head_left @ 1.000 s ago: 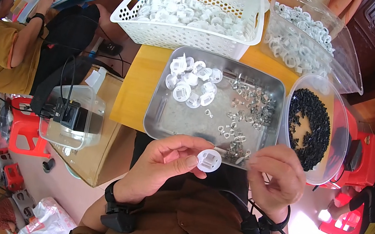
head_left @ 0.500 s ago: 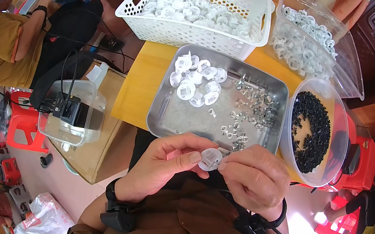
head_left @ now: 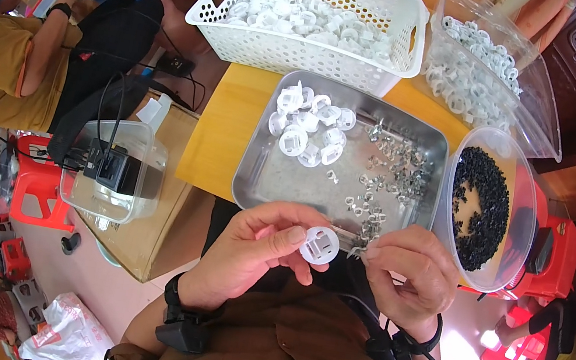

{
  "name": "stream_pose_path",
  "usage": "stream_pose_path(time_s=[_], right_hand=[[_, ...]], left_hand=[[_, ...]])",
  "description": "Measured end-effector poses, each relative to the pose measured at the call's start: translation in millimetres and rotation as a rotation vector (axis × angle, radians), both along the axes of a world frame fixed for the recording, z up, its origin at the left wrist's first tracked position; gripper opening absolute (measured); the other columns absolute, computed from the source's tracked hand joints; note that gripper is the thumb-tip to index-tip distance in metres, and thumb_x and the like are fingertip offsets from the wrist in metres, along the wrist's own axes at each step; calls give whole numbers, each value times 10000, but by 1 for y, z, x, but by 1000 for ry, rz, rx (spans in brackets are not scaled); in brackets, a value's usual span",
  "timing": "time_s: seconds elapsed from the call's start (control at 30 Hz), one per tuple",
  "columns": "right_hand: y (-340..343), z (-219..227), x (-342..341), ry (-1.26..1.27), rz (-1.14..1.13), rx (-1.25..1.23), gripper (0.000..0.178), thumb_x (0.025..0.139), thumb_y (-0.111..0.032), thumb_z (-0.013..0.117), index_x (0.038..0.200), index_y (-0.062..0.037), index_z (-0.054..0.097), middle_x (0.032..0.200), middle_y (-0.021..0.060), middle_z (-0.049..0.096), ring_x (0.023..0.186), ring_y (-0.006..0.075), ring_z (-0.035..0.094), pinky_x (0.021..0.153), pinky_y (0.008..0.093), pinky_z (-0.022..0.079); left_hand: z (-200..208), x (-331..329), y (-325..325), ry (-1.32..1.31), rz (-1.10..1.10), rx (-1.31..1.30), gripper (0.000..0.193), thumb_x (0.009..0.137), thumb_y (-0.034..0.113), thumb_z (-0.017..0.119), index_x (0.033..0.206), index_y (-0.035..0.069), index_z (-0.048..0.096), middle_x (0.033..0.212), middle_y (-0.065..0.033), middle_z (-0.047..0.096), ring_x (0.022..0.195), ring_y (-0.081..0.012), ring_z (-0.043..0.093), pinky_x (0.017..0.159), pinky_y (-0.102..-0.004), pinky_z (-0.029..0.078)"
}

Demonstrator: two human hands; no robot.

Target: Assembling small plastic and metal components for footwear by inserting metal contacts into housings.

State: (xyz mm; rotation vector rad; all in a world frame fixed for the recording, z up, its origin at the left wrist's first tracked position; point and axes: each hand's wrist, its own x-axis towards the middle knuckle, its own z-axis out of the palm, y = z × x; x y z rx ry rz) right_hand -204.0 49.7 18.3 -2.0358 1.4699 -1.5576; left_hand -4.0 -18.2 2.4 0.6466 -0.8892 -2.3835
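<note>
Between thumb and fingers, my left hand (head_left: 244, 252) holds a round white plastic piece (head_left: 321, 245), its slotted face turned up. A short way to the right, my right hand (head_left: 413, 277) pinches a small bent metal clip (head_left: 357, 251), apart from the white piece. Just beyond both hands lies a metal tray (head_left: 275, 191). Its left part bears a cluster of similar round white pieces (head_left: 294, 141), and small shiny metal clips (head_left: 408, 175) are scattered over its right part.
Behind the tray stands a white perforated basket (head_left: 299, 53) of white pieces. Right of it is a clear bin (head_left: 536, 116) with white rings. A clear tub (head_left: 450, 249) holds small black parts (head_left: 481, 209). At left, a person (head_left: 3, 70) sits near a cardboard box (head_left: 169, 229).
My right hand has drawn away from the white piece to the right, and a metal clip now shows in its fingertips. My left hand has tilted the piece, its slots facing up more plainly.
</note>
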Motion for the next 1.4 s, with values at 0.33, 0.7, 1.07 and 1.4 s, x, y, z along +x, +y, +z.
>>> stream_pose_path(time_s=[0.33, 0.7, 1.07, 1.4], right_hand=[[2, 1, 1, 17, -17, 25, 242, 581, 91, 704, 775, -43, 646, 764, 73, 616, 615, 201, 613, 504, 270, 478], [4, -2, 2, 28, -17, 15, 227, 590, 84, 705, 764, -51, 650, 770, 68, 623, 615, 190, 621, 501, 269, 484], [-2, 1, 9, 26, 71, -9, 201, 613, 48, 716, 784, -43, 662, 752, 63, 635, 588, 180, 624, 485, 261, 485], [-10, 9, 20, -31, 199, -16, 210, 609, 67, 697, 790, -32, 657, 728, 50, 630, 565, 171, 608, 486, 258, 486]], left_hand=[[-2, -2, 3, -35, 44, -139, 370, 860, 88, 610, 1204, -17, 525, 1207, -157, 555, 944, -189, 600, 750, -307, 529], [-9, 2, 4, -23, 52, -154, 294, 886, 123, 586, 1141, -9, 521, 1176, -173, 557, 962, -195, 587, 749, -318, 531], [-4, 3, 7, -41, -32, -113, 378, 943, 299, 486, 1102, -37, 551, 1025, -131, 593, 901, -206, 603, 727, -338, 518], [-2, -2, 8, -96, -18, -88, 372, 957, 303, 457, 1104, -34, 515, 931, -119, 610, 773, -198, 613, 689, -311, 505]])
